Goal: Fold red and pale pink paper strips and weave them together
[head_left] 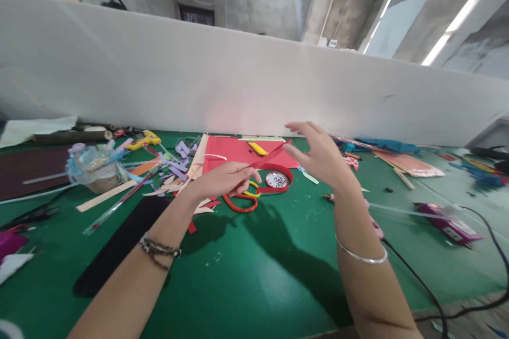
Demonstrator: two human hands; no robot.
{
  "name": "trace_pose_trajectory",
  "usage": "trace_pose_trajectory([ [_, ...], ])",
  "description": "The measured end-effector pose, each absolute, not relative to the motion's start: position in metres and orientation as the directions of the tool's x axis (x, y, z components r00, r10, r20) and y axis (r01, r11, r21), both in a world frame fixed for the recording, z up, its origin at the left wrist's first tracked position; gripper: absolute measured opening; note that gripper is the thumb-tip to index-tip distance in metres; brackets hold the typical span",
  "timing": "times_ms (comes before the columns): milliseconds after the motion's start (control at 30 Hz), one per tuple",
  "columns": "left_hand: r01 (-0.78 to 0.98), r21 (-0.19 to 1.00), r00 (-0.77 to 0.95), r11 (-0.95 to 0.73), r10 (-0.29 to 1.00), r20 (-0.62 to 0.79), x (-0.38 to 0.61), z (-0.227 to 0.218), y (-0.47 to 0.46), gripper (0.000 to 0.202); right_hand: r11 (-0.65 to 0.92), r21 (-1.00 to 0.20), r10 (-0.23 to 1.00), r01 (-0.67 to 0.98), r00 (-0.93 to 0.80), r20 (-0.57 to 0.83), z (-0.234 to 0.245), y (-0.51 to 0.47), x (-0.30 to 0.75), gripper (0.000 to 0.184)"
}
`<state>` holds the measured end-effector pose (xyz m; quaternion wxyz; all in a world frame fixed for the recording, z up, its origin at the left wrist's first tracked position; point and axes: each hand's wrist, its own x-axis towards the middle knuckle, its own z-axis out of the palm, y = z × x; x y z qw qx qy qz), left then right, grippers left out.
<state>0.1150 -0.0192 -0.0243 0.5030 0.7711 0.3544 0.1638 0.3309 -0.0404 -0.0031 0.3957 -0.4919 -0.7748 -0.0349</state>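
Observation:
My left hand (225,177) pinches a narrow red paper strip (267,158) between thumb and fingers. One length of the strip slants up to the right, its tip close to the thumb of my right hand (318,156). My right hand is raised, fingers apart, and seems to grip nothing. A curled red band (289,175) loops around a round dish of small shiny pieces (276,179) on the table. Below my left hand lie scissors with red and yellow handles (240,211), partly hidden. Behind the hands are red paper sheets (222,148) with a small yellow object (258,149) on them.
Purple and cream paper scraps (178,167) lie left, beside a yellow glue gun (143,140) and a cluttered container (97,169). A black flat case (123,246) rests under my left forearm. Right are a corded pink tool (376,226) and a purple box (449,223). A white partition (254,85) stands behind.

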Motion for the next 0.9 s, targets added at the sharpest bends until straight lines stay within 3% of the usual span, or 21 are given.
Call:
trace_pose_trajectory([
  [67, 0.439, 0.852, 0.682, -0.286, 0.723, -0.109, 0.115, -0.022, -0.022, 0.029, 0.598, -0.246, 0.718, 0.763, -0.373, 0.587, -0.003, -0.046, 0.314, 0.036],
  [167, 0.500, 0.796, 0.675, -0.342, 0.730, -0.110, 0.114, -0.018, -0.026, 0.033, 0.676, -0.278, 0.727, 0.683, -0.555, 0.404, -0.007, -0.048, 0.295, 0.020],
  [333, 0.451, 0.807, 0.725, -0.380, 0.684, -0.083, 0.107, -0.013, -0.024, 0.032, 0.615, -0.312, 0.783, 0.724, -0.513, 0.352, -0.011, -0.042, 0.296, 0.022],
  [567, 0.438, 0.788, 0.565, -0.433, 0.814, 0.134, 0.086, -0.003, -0.019, 0.027, 0.598, -0.475, 0.800, 0.646, -0.438, 0.411, -0.003, -0.043, 0.309, 0.018],
  [767, 0.396, 0.806, 0.528, -0.440, 0.827, 0.192, 0.089, -0.002, -0.022, 0.030, 0.586, -0.502, 0.808, 0.635, -0.417, 0.416, -0.002, -0.044, 0.308, 0.018],
  [900, 0.482, 0.729, 0.489, -0.485, 0.840, 0.235, 0.091, 0.000, -0.026, 0.030, 0.593, -0.495, 0.802, 0.635, -0.413, 0.431, -0.002, -0.045, 0.306, 0.018],
])
